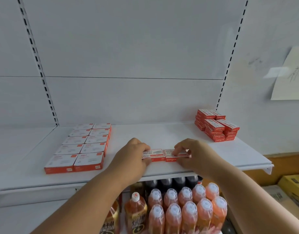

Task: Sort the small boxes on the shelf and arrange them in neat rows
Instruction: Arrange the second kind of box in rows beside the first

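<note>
Centre of frame, on the white shelf (162, 130): two small red-and-white boxes side by side, touching; left hand (135, 154) pinches the left box (153, 154) at its end; right hand (194, 153) fingers curled over the right box (172, 157), prob. gripping it; left of frame, a neat two-col grid of boxes (81, 147); upper right, a loose stack of red boxes (216, 126); bottles (182, 208) below.

White panelled back wall (128, 48) rises between two slotted metal uprights (39, 68); a pale paper sheet (289, 76) hangs on the wall at right, above yellow cardboard cartons (294, 184) on the floor
</note>
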`<control>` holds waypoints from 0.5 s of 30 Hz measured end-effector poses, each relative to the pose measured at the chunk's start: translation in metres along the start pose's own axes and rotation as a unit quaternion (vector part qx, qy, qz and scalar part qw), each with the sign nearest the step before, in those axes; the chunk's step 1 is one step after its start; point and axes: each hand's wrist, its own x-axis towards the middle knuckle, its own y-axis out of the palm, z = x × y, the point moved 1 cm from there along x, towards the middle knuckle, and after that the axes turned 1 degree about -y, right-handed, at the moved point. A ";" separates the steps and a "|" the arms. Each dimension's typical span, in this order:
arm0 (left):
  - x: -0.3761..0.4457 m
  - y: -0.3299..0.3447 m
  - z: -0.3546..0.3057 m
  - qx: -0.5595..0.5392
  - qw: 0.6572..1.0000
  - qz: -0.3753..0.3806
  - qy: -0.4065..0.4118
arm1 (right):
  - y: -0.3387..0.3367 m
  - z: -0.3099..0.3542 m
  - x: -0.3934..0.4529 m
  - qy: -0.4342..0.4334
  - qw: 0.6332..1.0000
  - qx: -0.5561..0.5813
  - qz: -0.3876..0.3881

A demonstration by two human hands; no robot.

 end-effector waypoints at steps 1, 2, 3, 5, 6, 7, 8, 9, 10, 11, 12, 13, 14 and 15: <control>-0.001 0.000 0.001 -0.003 1.000 0.002 0.006 | 0.001 0.001 -0.002 0.003 1.000 0.004 -0.004; -0.001 0.000 0.002 -0.008 1.000 0.005 0.011 | 0.001 0.001 -0.003 0.005 1.000 0.007 -0.008; -0.002 0.000 0.003 -0.012 1.000 0.007 0.016 | 0.001 0.001 -0.004 0.008 1.000 0.009 -0.010; -0.003 0.000 0.004 -0.014 1.000 0.009 0.024 | 0.000 0.000 -0.007 0.010 1.000 0.007 -0.014; -0.003 0.000 0.005 -0.014 1.000 0.009 0.027 | 0.000 0.001 -0.009 0.009 1.000 0.005 -0.016; -0.003 0.000 0.005 -0.013 0.999 0.010 0.029 | 0.000 0.001 -0.010 0.009 1.000 0.005 -0.017; -0.002 -0.001 0.006 -0.013 0.999 0.013 0.031 | 0.000 0.002 -0.010 0.009 1.000 0.004 -0.018; -0.002 -0.001 0.006 -0.013 0.999 0.015 0.031 | 0.000 0.002 -0.010 0.009 1.000 0.003 -0.018; -0.002 -0.001 0.006 -0.013 0.999 0.018 0.031 | -0.001 0.002 -0.011 0.009 1.000 0.002 -0.016; -0.001 -0.002 0.007 -0.013 0.999 0.018 0.030 | -0.001 0.002 -0.011 0.010 1.000 0.000 -0.012; -0.001 -0.001 0.007 -0.013 0.999 0.018 0.029 | -0.002 0.002 -0.011 0.009 1.000 -0.001 -0.008; -0.001 -0.001 0.007 -0.013 0.999 0.017 0.028 | -0.002 0.002 -0.010 0.008 1.000 -0.003 -0.004; -0.001 -0.001 0.007 -0.014 0.999 0.016 0.026 | -0.002 0.001 -0.010 0.009 1.000 -0.001 0.000; -0.001 0.000 0.007 -0.014 0.999 0.015 0.025 | -0.003 0.001 -0.010 0.010 1.000 0.000 0.004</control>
